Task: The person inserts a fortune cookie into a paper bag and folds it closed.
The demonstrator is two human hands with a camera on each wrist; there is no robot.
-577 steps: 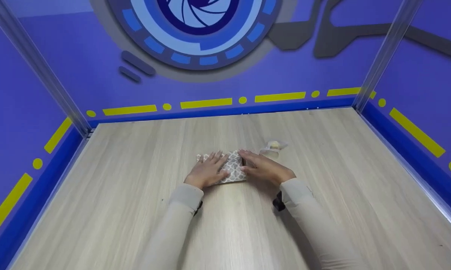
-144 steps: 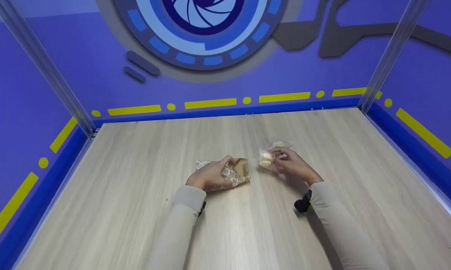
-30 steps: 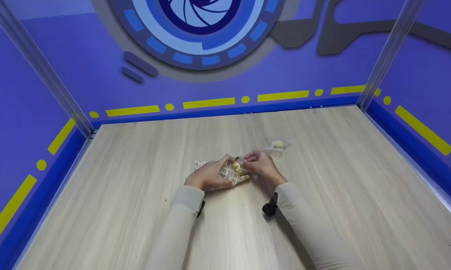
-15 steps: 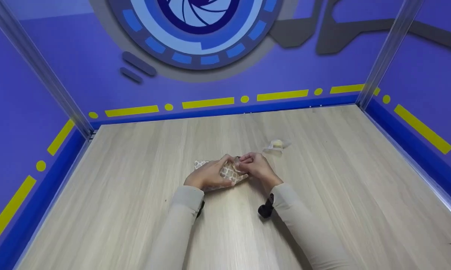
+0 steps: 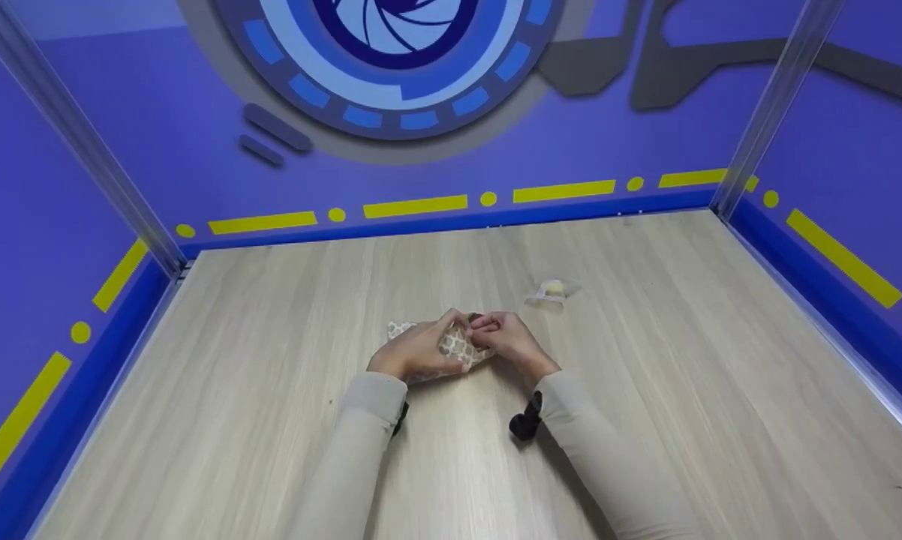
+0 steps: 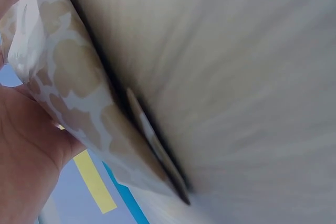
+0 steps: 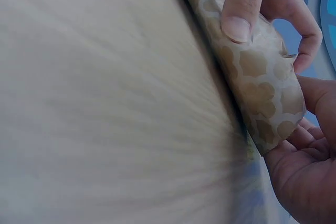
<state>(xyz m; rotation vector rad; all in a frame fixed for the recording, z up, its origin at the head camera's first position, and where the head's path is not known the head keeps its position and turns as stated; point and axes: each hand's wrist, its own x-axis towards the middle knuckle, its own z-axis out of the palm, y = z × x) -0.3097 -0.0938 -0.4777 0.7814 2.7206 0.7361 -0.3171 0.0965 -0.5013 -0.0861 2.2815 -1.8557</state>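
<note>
A small paper bag (image 5: 457,346) with a tan and white giraffe-like print lies tilted on the table, its mouth towards the right. My left hand (image 5: 417,352) grips it across the top, and in the right wrist view the left thumb (image 7: 244,11) presses on its paper (image 7: 262,93). At the bag's mouth is my right hand (image 5: 512,341), its fingers bent and their tips partly inside. The clear packet with pale yellow pieces that it carried is hidden, so whether the fingers still pinch it does not show.
Clear wrapping (image 5: 553,291) with a pale yellow piece inside lies on the table just beyond the right hand. The light wood table (image 5: 271,450) is bounded by blue-purple walls (image 5: 421,172) at the back and sides. A black wrist device (image 5: 526,424) hangs under the right sleeve.
My right hand has brought the clear packet from the right to the bag and pushed it into the mouth, where it has gone out of sight. The left hand keeps its grip.
</note>
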